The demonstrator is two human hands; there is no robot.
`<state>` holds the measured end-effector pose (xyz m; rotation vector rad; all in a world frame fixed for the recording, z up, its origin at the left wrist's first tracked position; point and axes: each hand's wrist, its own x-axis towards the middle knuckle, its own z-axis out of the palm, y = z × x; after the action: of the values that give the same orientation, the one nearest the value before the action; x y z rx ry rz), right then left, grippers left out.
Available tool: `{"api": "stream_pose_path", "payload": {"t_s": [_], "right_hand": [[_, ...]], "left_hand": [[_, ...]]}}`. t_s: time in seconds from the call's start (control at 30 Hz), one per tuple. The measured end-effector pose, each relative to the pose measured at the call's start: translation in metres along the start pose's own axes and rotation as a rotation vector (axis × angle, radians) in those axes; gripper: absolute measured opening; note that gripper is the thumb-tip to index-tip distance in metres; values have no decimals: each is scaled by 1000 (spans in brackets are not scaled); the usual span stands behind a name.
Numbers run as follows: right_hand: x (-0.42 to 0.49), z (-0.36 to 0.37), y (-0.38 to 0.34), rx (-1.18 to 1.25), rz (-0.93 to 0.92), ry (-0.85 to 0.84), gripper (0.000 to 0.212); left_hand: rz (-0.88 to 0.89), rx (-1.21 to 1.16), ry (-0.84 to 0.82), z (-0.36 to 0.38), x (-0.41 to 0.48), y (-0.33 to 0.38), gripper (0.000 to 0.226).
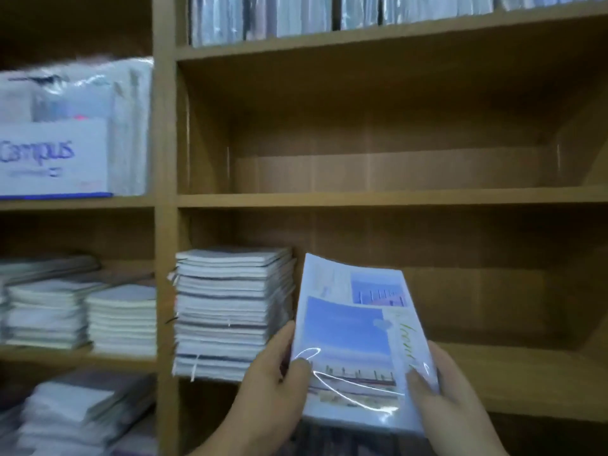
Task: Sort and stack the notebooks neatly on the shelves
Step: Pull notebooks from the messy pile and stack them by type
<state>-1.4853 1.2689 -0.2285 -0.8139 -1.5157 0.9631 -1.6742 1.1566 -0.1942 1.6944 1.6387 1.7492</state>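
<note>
Two hands hold one plastic-wrapped notebook pack (352,337) between them, and everything else is placed from that pack. The left hand (273,376) grips its lower left edge, thumb (301,366) pressed on the glossy front cover and a finger running up along the side. The right hand (450,399) grips the lower right edge the same way, thumb (419,383) lying on the cover; the remaining fingers of both hands are hidden behind the pack. The pack stands nearly upright, cover facing the camera, its top leaning a little to the left, held in front of a wooden shelf unit (362,199); whether it touches a board cannot be told. Just left of the pack, close to the left hand, a tall stack of notebooks (230,311) lies flat in the same compartment. Farther left of the pack, past an upright divider, sit two lower stacks (121,320) and (46,311). Below and left of the pack lies a loose, blurred pile (75,413). Up and to the left of the pack stands a white box marked Campus (52,159) with wrapped packets behind it. High above the pack, a row of upright wrapped notebooks (263,18) fills the top shelf.
</note>
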Motion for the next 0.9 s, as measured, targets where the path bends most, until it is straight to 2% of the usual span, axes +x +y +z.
{"api": "stream_pose_path", "payload": {"t_s": [0.13,0.27,0.43,0.53,0.6,0.67,0.73,0.83,0.9], "right_hand": [[-10,60,-41,48,-17,2,37],[-7,96,-90,67,-69,-50,17],[22,132,-124,121,-63,-114,20],[54,159,-142,62,-52,-141,17],[81,180,-153,5,-45,-172,24],[103,202,-164,-62,3,-211,42],[120,217,-166,-158,34,-253,54],[136,230,-161,-434,-103,-281,56],[136,224,-146,-499,-205,-318,65]], "left_hand": [[-52,42,52,-69,6,22,39],[-145,58,82,-117,25,35,38],[-246,-29,120,-154,61,32,30],[-303,-59,233,-180,94,24,25],[-329,-19,319,-197,119,17,17],[-311,59,386,-210,141,8,9],[-278,100,453,-218,156,-5,17],[-172,146,453,-221,158,-25,38],[-53,271,395,-222,148,-40,37]]}}
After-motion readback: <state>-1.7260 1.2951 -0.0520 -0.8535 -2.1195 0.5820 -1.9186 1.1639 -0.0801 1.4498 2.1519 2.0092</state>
